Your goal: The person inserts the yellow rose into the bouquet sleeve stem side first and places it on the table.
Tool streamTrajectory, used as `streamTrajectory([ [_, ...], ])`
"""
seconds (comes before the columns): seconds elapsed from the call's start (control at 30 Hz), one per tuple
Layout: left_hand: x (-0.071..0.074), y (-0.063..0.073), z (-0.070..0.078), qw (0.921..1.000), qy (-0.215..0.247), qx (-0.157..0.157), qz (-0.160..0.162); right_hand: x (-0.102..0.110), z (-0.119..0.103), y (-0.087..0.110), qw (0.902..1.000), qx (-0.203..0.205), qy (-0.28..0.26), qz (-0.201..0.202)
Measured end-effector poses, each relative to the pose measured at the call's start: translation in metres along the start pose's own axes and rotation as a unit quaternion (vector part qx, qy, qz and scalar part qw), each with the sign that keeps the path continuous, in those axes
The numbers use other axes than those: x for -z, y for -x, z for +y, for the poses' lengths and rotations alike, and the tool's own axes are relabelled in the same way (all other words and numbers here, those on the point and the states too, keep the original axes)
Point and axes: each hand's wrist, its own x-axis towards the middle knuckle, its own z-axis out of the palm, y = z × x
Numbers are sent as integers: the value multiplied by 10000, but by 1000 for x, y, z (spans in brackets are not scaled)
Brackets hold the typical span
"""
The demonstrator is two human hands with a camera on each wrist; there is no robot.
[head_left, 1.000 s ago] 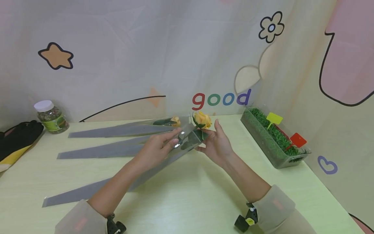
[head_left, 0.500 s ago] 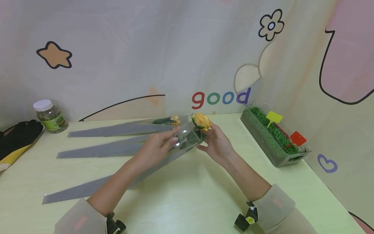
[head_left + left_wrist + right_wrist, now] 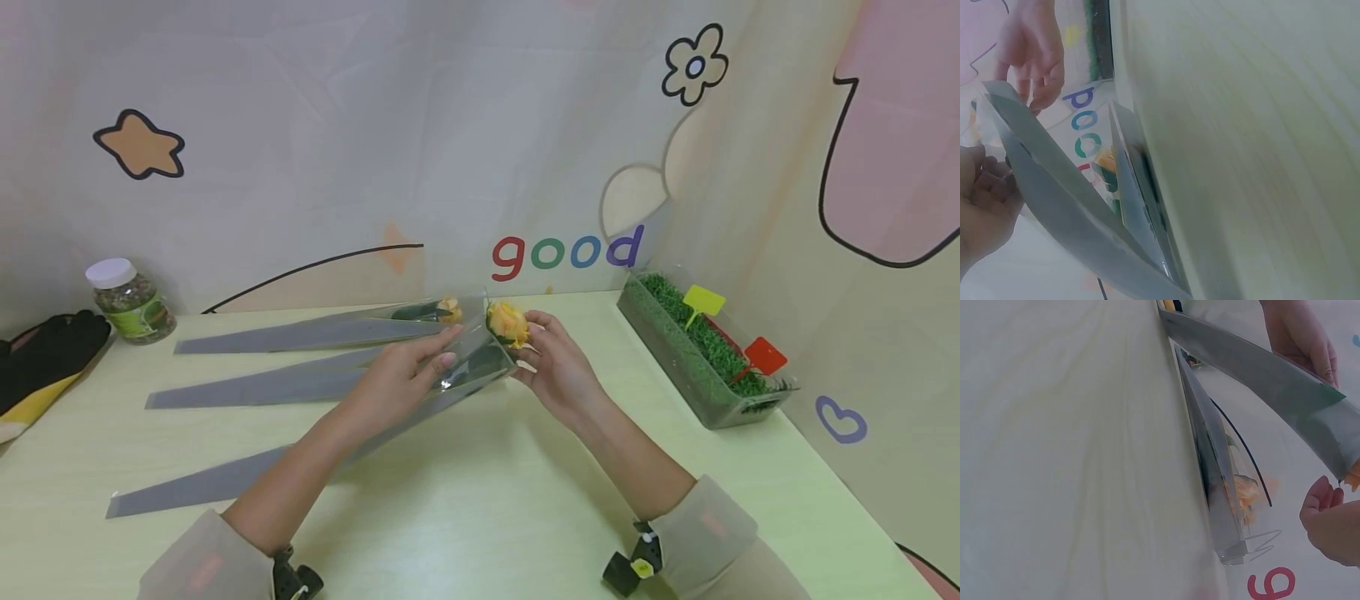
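A yellow rose (image 3: 507,323) with dark green leaves sits at the wide end of a clear-and-grey flower sleeve (image 3: 198,485), its bloom showing beyond the rim. My left hand (image 3: 401,375) holds the sleeve near that end, thumb on top, raised above the table; the sleeve's narrow tip points left. Beside the bloom is my right hand (image 3: 562,367), its fingers loosely bent and the fingertips at the petals. In the right wrist view, the right hand (image 3: 1335,528) is close to the sleeve's rim, and an orange-yellow petal edge (image 3: 1352,477) shows there.
Two more sleeves lie behind: a far one (image 3: 300,336) with a yellow rose, and a middle one (image 3: 255,390), partly covered by the left hand. A lidded jar (image 3: 135,304) and black-and-yellow cloth item (image 3: 56,358) are left. A planter of artificial grass (image 3: 701,354) stands right.
The rose has moved slightly down and left, deeper into the sleeve. My right hand's fingers have shifted from under the bloom to its right side. The left hand keeps its hold.
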Motion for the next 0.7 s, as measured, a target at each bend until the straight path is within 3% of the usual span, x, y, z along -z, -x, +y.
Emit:
streamTrajectory([
  [0.2,1,0,0,10000,-1,-17,49,1,0,1,9991,330,181,170],
  [0.7,2,-1,0,9998,-113,134,-26,0,-4,4,9987,302,215,346],
])
